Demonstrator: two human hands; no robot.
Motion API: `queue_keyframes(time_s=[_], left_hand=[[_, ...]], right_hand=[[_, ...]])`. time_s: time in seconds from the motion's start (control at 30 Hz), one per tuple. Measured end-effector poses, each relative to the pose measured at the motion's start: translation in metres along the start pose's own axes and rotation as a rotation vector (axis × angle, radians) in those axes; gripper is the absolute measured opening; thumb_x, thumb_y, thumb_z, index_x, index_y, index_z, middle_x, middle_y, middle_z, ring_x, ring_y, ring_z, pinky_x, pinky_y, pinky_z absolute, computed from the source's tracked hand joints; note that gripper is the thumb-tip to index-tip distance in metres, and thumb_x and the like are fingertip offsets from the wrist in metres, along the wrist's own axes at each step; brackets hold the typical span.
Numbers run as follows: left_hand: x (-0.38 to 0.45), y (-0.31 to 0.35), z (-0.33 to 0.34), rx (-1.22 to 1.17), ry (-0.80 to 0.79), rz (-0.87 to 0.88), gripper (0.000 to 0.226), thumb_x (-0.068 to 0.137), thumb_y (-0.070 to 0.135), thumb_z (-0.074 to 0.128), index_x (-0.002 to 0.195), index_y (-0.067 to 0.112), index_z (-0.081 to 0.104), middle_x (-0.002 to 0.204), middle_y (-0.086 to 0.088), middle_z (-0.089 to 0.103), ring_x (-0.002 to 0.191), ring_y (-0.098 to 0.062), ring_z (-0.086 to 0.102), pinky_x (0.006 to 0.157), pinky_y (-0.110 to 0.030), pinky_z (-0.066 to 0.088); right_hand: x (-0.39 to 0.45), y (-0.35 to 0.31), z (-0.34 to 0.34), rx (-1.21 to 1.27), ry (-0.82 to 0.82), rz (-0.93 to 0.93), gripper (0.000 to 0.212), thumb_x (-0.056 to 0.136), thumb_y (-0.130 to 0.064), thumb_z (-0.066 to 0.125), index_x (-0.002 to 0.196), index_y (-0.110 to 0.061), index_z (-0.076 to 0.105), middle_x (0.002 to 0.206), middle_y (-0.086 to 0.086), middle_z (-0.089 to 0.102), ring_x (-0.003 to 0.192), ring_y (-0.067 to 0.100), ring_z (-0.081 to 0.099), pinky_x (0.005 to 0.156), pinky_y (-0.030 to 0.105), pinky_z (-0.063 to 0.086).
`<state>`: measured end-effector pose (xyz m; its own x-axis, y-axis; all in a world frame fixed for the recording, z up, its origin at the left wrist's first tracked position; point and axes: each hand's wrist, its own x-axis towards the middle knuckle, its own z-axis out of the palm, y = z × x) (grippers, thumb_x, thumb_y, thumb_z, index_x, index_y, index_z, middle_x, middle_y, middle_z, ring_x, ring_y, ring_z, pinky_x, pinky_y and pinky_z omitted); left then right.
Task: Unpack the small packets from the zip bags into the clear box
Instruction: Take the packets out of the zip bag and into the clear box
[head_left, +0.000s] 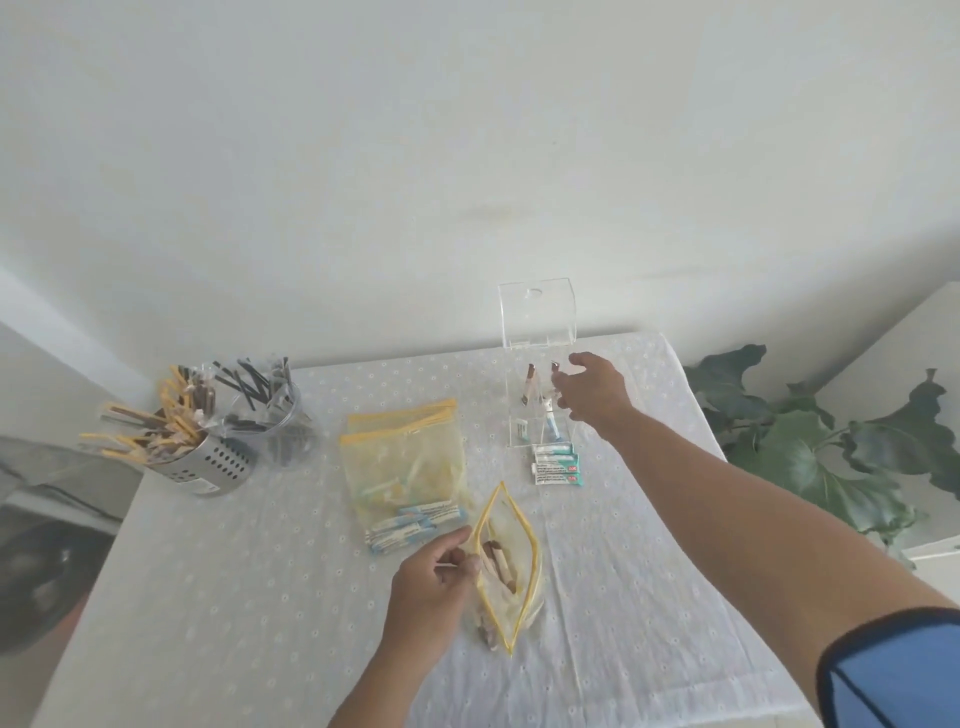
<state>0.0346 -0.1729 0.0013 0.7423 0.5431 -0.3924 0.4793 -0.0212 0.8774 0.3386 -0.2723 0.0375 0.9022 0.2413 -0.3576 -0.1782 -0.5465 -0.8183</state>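
A clear box (540, 415) with its lid raised stands at the table's far right; a few stick packets lean inside it. My right hand (589, 387) reaches over the box with fingers spread and loose, and I cannot tell if it touches a packet. My left hand (434, 577) pinches the yellow rim of an open zip bag (511, 566) that holds several brown and white stick packets. Two more yellow zip bags (402, 457) lie flat behind it. Blue and white packets (410, 525) lie by those bags, and teal packets (556, 465) lie in front of the box.
A perforated steel holder (200, 460) of yellow and brown sticks and a clear cup (275, 415) of dark sticks stand at the far left. A leafy plant (831, 447) grows past the table's right edge. A white dotted cloth (260, 597) covers the table.
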Motion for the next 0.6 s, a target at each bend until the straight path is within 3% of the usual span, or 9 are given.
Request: queue_keyframes(time_s=[0.03, 0.1, 0.17, 0.23, 0.3, 0.37, 0.43, 0.5, 0.6], left_hand=[[0.001, 0.000, 0.000, -0.009, 0.002, -0.012, 0.032, 0.093, 0.019, 0.072, 0.116, 0.040, 0.068, 0.088, 0.006, 0.072, 0.082, -0.011, 0.073, 0.078, -0.021, 0.054], [0.002, -0.003, 0.001, -0.019, 0.002, -0.022, 0.032, 0.093, 0.019, 0.072, 0.117, 0.039, 0.069, 0.090, 0.005, 0.072, 0.083, -0.011, 0.073, 0.080, -0.021, 0.054], [0.004, -0.005, 0.002, -0.021, 0.004, -0.023, 0.031, 0.092, 0.018, 0.072, 0.118, 0.037, 0.070, 0.089, 0.006, 0.073, 0.081, -0.008, 0.072, 0.077, -0.017, 0.053], [0.007, -0.008, 0.004, -0.003, 0.028, -0.024, 0.029, 0.093, 0.019, 0.071, 0.117, 0.034, 0.070, 0.089, 0.006, 0.073, 0.078, -0.003, 0.070, 0.070, -0.010, 0.051], [0.008, -0.012, 0.006, 0.028, 0.068, -0.024, 0.027, 0.093, 0.019, 0.069, 0.118, 0.030, 0.072, 0.090, 0.006, 0.073, 0.077, -0.003, 0.069, 0.065, -0.005, 0.048], [0.007, -0.017, 0.008, 0.066, 0.091, -0.025, 0.028, 0.094, 0.017, 0.067, 0.120, 0.027, 0.073, 0.092, 0.007, 0.072, 0.080, -0.006, 0.069, 0.063, -0.006, 0.047], [0.004, -0.023, 0.009, 0.109, 0.093, -0.024, 0.029, 0.095, 0.016, 0.066, 0.121, 0.027, 0.074, 0.093, 0.007, 0.071, 0.082, -0.007, 0.069, 0.065, -0.008, 0.047], [0.001, -0.029, 0.009, 0.132, 0.086, -0.023, 0.030, 0.096, 0.015, 0.065, 0.122, 0.027, 0.073, 0.093, 0.007, 0.071, 0.084, -0.007, 0.069, 0.071, -0.011, 0.047], [-0.001, -0.037, 0.006, 0.146, 0.082, -0.027, 0.030, 0.096, 0.014, 0.064, 0.121, 0.028, 0.073, 0.093, 0.007, 0.070, 0.086, -0.008, 0.068, 0.077, -0.019, 0.050]], right_hand=[[-0.015, 0.000, 0.000, -0.023, 0.014, -0.056, 0.037, 0.094, -0.026, 0.066, 0.130, -0.019, 0.062, 0.102, 0.001, 0.075, 0.080, 0.020, 0.075, 0.074, 0.035, 0.062], [-0.060, 0.005, 0.003, -0.018, -0.046, -0.183, 0.017, 0.095, -0.025, 0.067, 0.112, -0.021, 0.069, 0.093, -0.003, 0.074, 0.073, 0.018, 0.074, 0.061, 0.021, 0.056], [-0.113, 0.014, 0.011, -0.042, -0.256, -0.242, 0.007, 0.096, -0.020, 0.067, 0.102, -0.021, 0.072, 0.088, -0.002, 0.076, 0.065, 0.014, 0.073, 0.053, 0.017, 0.049], [-0.147, 0.036, 0.030, -0.155, -0.478, -0.190, 0.011, 0.096, -0.016, 0.065, 0.102, -0.016, 0.075, 0.085, -0.001, 0.078, 0.066, 0.013, 0.074, 0.051, 0.021, 0.051], [-0.157, 0.061, 0.055, -0.294, -0.574, -0.072, 0.018, 0.096, -0.013, 0.061, 0.105, -0.009, 0.075, 0.090, 0.002, 0.078, 0.072, 0.020, 0.078, 0.050, 0.023, 0.054], [-0.154, 0.083, 0.080, -0.437, -0.548, 0.044, 0.023, 0.098, -0.019, 0.056, 0.105, -0.008, 0.076, 0.099, 0.006, 0.078, 0.080, 0.026, 0.079, 0.055, 0.029, 0.059], [-0.152, 0.094, 0.099, -0.612, -0.422, 0.080, 0.029, 0.099, -0.035, 0.055, 0.103, -0.017, 0.076, 0.100, 0.005, 0.076, 0.088, 0.027, 0.077, 0.070, 0.032, 0.061], [-0.156, 0.100, 0.111, -0.764, -0.301, 0.076, 0.030, 0.098, -0.044, 0.053, 0.109, -0.025, 0.074, 0.107, 0.001, 0.073, 0.101, 0.026, 0.073, 0.080, 0.032, 0.056], [-0.164, 0.099, 0.121, -0.823, -0.239, 0.032, 0.027, 0.099, -0.042, 0.054, 0.113, -0.024, 0.069, 0.115, 0.001, 0.071, 0.110, 0.026, 0.068, 0.079, 0.032, 0.047]])
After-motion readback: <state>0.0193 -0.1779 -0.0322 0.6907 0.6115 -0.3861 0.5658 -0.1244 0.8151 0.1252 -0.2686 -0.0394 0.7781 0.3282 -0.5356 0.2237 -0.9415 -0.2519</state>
